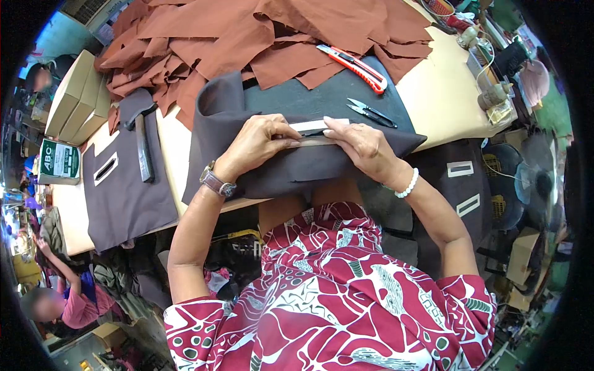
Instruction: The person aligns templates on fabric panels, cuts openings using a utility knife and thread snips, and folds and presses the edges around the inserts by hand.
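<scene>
A dark brown fabric piece (272, 176) lies across the table's near edge, partly folded and hanging over it. My left hand (260, 143) is closed on the fabric at the left end of a narrow slot, thumb and fingers pinched together. At the other end my right hand (365, 147) pinches the same fabric. Between the hands a white strip (309, 125) borders the slot. Thread snips (371, 113) and a red-and-white box cutter (356, 67) lie just beyond my right hand on a dark board (297, 99).
Rust-brown cloth pieces (204, 40) are heaped along the far side. A hammer (143, 145) rests on another dark fabric panel (127, 198) with a white-framed slot. Boxes (77, 99) stand at the left. Another person (80, 294) is at lower left.
</scene>
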Action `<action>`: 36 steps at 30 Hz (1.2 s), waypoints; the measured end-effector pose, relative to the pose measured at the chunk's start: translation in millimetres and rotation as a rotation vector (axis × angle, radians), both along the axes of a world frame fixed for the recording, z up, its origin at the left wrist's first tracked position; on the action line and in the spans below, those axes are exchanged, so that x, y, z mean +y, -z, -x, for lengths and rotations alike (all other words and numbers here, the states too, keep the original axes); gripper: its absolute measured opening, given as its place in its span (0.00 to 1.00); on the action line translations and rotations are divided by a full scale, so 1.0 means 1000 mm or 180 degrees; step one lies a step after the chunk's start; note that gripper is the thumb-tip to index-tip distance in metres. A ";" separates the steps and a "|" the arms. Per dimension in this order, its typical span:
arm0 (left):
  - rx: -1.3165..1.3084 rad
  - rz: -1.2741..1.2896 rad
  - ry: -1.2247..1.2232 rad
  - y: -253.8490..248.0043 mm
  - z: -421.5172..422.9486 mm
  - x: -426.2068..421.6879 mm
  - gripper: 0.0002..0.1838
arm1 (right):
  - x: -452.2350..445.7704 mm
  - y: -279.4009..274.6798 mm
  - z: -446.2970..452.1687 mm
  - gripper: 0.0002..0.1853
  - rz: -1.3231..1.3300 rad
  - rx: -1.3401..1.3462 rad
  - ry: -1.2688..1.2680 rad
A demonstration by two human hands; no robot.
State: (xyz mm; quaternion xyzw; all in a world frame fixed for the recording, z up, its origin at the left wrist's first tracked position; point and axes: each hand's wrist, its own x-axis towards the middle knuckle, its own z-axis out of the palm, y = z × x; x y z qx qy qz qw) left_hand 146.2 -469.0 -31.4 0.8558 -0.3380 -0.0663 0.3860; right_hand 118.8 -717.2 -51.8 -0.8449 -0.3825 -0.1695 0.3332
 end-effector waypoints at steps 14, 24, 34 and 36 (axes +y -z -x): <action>-0.0628 0.0155 -0.0095 0.012 0.008 0.004 0.07 | 0.003 -0.004 -0.004 0.19 0.0300 0.0275 0.0918; -0.0838 -0.0316 0.0117 -0.002 0.003 0.007 0.06 | 0.036 0.012 -0.014 0.32 0.0850 0.0172 0.1058; -0.0410 -0.0299 -0.0054 0.000 0.002 0.025 0.10 | 0.067 0.014 -0.013 0.34 0.0956 0.0134 0.1138; -0.0491 -0.0353 -0.0036 0.000 0.002 0.027 0.10 | 0.072 0.015 -0.013 0.34 0.0972 0.0157 0.1158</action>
